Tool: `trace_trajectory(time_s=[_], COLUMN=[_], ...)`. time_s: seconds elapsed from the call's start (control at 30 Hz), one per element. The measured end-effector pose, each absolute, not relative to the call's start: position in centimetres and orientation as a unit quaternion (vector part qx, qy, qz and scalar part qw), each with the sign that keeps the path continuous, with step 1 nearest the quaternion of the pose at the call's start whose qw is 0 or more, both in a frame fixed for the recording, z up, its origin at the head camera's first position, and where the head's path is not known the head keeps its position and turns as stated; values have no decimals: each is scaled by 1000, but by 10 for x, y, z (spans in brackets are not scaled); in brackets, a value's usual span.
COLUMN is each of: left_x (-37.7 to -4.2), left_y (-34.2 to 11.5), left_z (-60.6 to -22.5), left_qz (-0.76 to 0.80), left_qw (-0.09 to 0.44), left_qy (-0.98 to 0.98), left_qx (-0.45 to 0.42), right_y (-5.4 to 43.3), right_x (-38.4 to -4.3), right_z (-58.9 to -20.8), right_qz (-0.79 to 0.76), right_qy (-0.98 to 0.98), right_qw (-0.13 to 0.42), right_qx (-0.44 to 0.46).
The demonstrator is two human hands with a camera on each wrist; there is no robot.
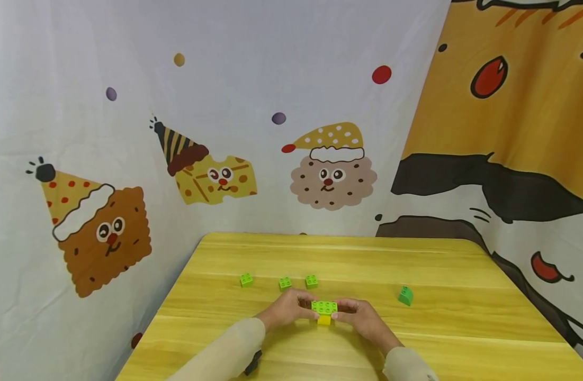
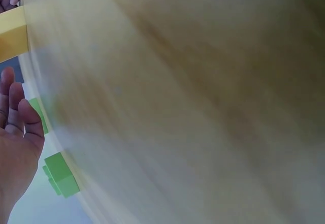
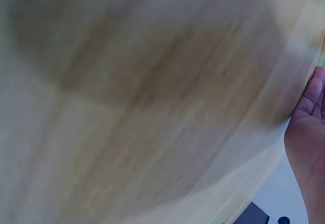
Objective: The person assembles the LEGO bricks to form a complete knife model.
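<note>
A lime-green building brick [image 1: 324, 307] with two rows of studs lies over a yellow brick [image 1: 323, 320] near the middle of the table. From the left, my left hand [image 1: 291, 308] pinches the green brick's end, thumb in front and fingers behind. My right hand [image 1: 360, 317] grips the opposite end in the same way. The left wrist view catches the left hand [image 2: 18, 137] at its edge, below the yellow brick [image 2: 12, 36]. In the right wrist view only part of the right hand [image 3: 307, 115] appears; the bricks are mostly out of frame.
Behind the hands stand small lime-green bricks, one at the left [image 1: 245, 280], one in the middle [image 1: 285, 284] and one further right [image 1: 311, 281]. A darker green curved brick [image 1: 405, 296] lies to the right on the wooden table [image 1: 444, 338]. A printed cloth [image 1: 253, 79] hangs behind.
</note>
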State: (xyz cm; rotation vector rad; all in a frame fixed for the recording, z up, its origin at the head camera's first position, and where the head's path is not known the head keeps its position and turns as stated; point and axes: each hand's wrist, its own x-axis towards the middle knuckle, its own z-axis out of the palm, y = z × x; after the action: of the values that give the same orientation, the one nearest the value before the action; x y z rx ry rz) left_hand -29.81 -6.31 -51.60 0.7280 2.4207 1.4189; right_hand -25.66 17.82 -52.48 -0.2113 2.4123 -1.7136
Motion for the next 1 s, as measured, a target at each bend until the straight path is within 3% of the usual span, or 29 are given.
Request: trace_trajectory(time_s=[1.0], left_x=[-298], left_y=[-66], left_z=[-520], left_qz=[504], left_qw=[109], left_qy=[814], left_qx=[268], right_y=[177], right_x=[-258], right_z=[-522], right_qz=[-568], right_qy=[815], right_qw=[89], right_qx=[-78])
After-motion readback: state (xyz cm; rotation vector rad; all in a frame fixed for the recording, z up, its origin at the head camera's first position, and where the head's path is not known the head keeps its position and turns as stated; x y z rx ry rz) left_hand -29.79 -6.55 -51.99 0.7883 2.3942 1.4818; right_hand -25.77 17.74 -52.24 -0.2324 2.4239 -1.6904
